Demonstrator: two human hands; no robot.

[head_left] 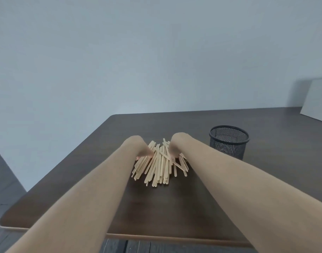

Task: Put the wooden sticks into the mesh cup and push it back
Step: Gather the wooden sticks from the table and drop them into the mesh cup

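Hands gathering wooden sticks point(157, 165) on the worktop point(174, 207).
Left hand point(138, 147) and right hand point(175, 146) squeeze the pile; finger spread hidden. Align ends before lifting toward mesh cup point(228, 141).

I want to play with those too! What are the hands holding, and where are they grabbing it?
Both hands, left hand and right hand, squeeze the pile of wooden sticks from its two sides, near the far ends.

Soft, even, cool light falls on my desk point(174, 207), casting faint shadows. The wide lens stretches my forearms; detail looks slightly soft.
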